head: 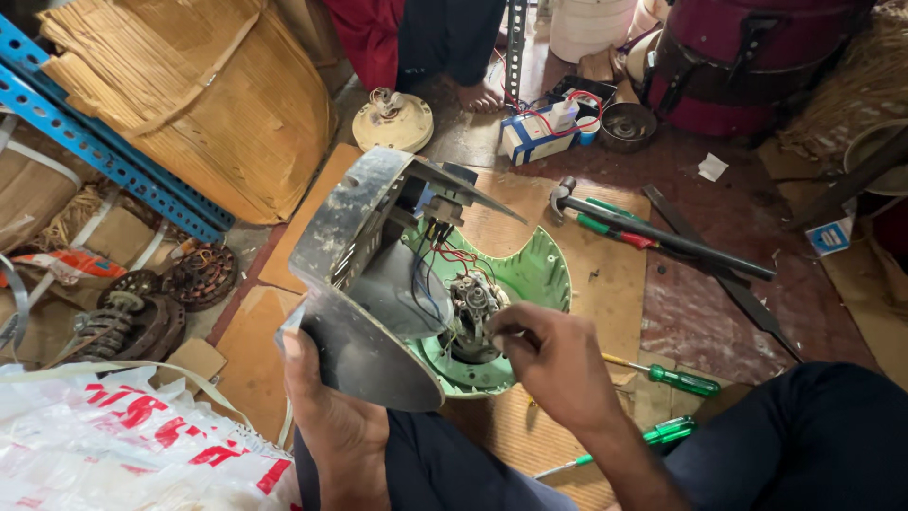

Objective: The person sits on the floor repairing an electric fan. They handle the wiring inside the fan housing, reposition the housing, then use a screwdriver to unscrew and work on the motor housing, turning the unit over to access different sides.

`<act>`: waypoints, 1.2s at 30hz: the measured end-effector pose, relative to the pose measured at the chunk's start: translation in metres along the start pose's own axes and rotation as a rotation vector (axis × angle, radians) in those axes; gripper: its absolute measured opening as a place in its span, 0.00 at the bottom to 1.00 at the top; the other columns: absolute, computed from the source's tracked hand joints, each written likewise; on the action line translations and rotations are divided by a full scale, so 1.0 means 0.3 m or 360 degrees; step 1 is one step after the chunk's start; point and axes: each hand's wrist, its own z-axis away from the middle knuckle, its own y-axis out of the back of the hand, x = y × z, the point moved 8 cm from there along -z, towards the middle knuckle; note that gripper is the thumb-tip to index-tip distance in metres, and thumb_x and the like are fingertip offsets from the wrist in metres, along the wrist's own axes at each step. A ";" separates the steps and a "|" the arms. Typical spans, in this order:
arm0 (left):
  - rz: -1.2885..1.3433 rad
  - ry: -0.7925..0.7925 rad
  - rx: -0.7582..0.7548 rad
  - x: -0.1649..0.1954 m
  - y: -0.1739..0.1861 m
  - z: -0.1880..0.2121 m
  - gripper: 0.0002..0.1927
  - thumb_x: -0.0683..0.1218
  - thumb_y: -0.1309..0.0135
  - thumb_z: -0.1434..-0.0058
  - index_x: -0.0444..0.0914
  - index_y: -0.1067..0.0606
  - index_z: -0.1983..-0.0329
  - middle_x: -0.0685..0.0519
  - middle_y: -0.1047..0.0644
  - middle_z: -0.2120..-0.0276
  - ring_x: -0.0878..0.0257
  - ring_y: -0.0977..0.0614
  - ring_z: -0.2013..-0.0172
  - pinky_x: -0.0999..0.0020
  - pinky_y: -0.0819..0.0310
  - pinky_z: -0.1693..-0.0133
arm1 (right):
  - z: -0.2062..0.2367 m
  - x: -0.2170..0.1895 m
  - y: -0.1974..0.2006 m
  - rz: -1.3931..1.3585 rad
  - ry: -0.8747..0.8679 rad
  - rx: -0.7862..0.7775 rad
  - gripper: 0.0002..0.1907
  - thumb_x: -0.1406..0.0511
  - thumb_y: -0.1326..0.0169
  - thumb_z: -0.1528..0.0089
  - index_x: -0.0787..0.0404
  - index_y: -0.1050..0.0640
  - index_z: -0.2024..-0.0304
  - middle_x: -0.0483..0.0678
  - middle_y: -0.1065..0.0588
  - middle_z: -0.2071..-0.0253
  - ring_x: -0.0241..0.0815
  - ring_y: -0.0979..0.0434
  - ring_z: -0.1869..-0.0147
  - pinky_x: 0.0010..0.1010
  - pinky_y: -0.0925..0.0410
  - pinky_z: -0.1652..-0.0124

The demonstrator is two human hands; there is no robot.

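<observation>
A grey metal fan housing (350, 237) is tipped up on its edge over my lap, with a green plastic base (534, 274) behind it. My left hand (317, 397) grips the housing's lower rim. My right hand (553, 355) reaches into the open inside, fingertips pinched at the small motor (473, 303) where red, blue and black wires (445, 260) run. What the fingers pinch is hidden.
A hammer (653, 232) and red-and-green screwdriver (615, 227) lie on cardboard at right. Green screwdrivers (676, 378) lie near my knee. Old motor parts (142, 303) sit left, a printed sack (123, 435) bottom left, a cream disc (392, 121) beyond, another person's foot (478, 95) behind.
</observation>
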 end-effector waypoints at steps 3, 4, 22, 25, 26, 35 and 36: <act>0.0100 0.0082 0.0017 -0.013 0.006 0.000 0.36 0.61 0.46 0.33 0.31 0.33 0.32 0.44 0.24 0.42 0.54 0.21 0.45 0.57 0.29 0.42 | 0.008 0.017 -0.054 -0.0018 -0.0056 -0.0189 0.08 0.71 0.37 0.47 0.61 0.17 0.63 0.51 0.22 0.73 0.42 0.23 0.74 0.34 0.31 0.71; 0.0093 0.0077 0.0019 -0.012 0.009 0.001 0.36 0.61 0.46 0.32 0.31 0.33 0.32 0.44 0.24 0.43 0.54 0.21 0.45 0.57 0.28 0.42 | 0.005 0.005 -0.059 -0.0016 0.0035 -0.0184 0.08 0.72 0.38 0.46 0.61 0.18 0.64 0.51 0.21 0.72 0.43 0.22 0.72 0.34 0.30 0.70; 0.0096 0.0092 0.0016 -0.022 0.019 0.004 0.36 0.61 0.46 0.33 0.32 0.32 0.33 0.45 0.23 0.43 0.54 0.21 0.45 0.56 0.28 0.42 | -0.036 -0.022 -0.183 -0.0094 0.0259 -0.0599 0.20 0.74 0.40 0.50 0.60 0.16 0.54 0.53 0.17 0.62 0.45 0.16 0.59 0.34 0.26 0.59; 0.0072 0.0086 0.0079 -0.020 0.030 0.001 0.36 0.61 0.46 0.33 0.32 0.33 0.32 0.45 0.24 0.43 0.54 0.22 0.45 0.56 0.29 0.42 | -0.035 0.008 -0.198 -0.0048 0.0089 -0.0687 0.19 0.74 0.41 0.49 0.57 0.15 0.56 0.50 0.16 0.64 0.42 0.15 0.63 0.33 0.26 0.61; 0.0057 0.0083 0.0098 -0.020 0.033 0.000 0.36 0.61 0.45 0.33 0.32 0.33 0.32 0.45 0.24 0.43 0.54 0.22 0.45 0.56 0.29 0.41 | -0.032 0.012 -0.193 -0.0061 0.0063 -0.0674 0.19 0.75 0.42 0.49 0.57 0.15 0.56 0.50 0.17 0.66 0.43 0.15 0.64 0.33 0.26 0.61; 0.0049 0.0034 0.0031 -0.012 0.013 0.002 0.38 0.60 0.45 0.33 0.30 0.34 0.31 0.43 0.24 0.42 0.53 0.22 0.43 0.56 0.30 0.39 | -0.013 -0.011 -0.024 -0.0087 0.0321 -0.0236 0.14 0.75 0.44 0.44 0.58 0.16 0.58 0.46 0.17 0.65 0.37 0.15 0.64 0.28 0.26 0.64; 0.0041 0.0021 0.0026 -0.010 0.012 0.002 0.38 0.60 0.44 0.33 0.29 0.34 0.31 0.43 0.24 0.41 0.53 0.22 0.43 0.56 0.30 0.38 | -0.011 -0.017 -0.010 -0.0091 0.0362 -0.0192 0.14 0.76 0.44 0.44 0.58 0.16 0.58 0.46 0.17 0.64 0.37 0.15 0.63 0.28 0.26 0.63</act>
